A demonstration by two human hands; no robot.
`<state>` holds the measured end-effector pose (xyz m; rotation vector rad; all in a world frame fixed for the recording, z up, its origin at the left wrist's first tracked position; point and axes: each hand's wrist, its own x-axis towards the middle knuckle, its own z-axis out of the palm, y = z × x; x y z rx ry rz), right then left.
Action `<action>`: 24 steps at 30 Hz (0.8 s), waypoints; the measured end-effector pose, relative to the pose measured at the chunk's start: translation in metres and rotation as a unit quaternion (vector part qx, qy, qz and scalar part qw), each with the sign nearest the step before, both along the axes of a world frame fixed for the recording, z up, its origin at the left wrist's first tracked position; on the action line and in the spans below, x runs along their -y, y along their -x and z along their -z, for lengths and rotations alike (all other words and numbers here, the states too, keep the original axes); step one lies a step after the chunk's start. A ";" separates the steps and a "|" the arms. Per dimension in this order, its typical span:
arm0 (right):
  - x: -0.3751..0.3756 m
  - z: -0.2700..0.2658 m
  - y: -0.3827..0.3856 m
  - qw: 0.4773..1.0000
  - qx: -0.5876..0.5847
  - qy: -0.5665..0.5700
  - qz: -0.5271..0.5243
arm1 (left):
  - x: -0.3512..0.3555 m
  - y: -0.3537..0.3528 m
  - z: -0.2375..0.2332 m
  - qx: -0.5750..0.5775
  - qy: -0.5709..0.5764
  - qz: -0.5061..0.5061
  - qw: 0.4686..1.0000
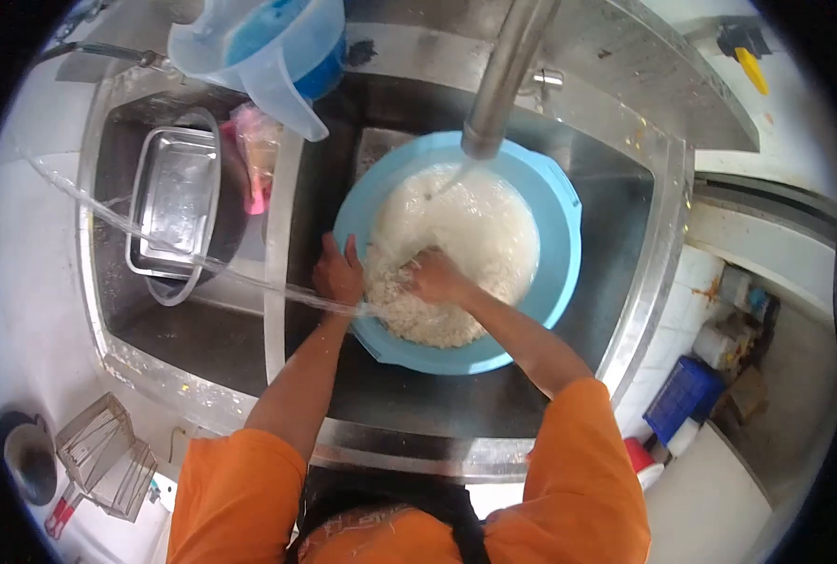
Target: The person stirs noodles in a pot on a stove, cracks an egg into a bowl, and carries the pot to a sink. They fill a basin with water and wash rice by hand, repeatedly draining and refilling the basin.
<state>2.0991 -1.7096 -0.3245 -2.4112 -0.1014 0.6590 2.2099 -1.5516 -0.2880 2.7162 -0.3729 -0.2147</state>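
A light blue plastic basin [561, 273] stands in the right-hand sink, holding white rice [428, 318] in cloudy water [475, 202]. My left hand [340, 273] grips the basin's left rim. Down in the rice, near the middle of the basin, is my right hand [434, 277], its fingers curled and their tips hidden among the grains. Above the basin's far side hangs a metal faucet spout [503, 85], with a thin stream of water below it. A clear hose-like strand [240, 275] runs from the left to beside my left wrist.
Metal pans [176, 202] and a pink item in plastic [257, 155] lie in the left sink. A clear pitcher [292, 56] with blue inside stands behind the divider. A wire basket [108, 451] is at lower left, a blue crate [684, 399] at lower right.
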 end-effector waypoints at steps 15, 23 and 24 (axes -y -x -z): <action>0.097 0.106 -0.011 0.927 -0.179 0.058 0.326 | 0.002 -0.002 -0.001 0.016 0.015 0.012 1.000; -0.008 0.064 -0.016 0.961 -0.112 -0.050 0.249 | -0.001 0.000 0.007 0.033 0.008 0.008 0.999; -0.011 0.015 -0.004 0.963 -0.106 -0.027 0.245 | -0.001 0.000 0.007 0.040 0.007 0.007 0.999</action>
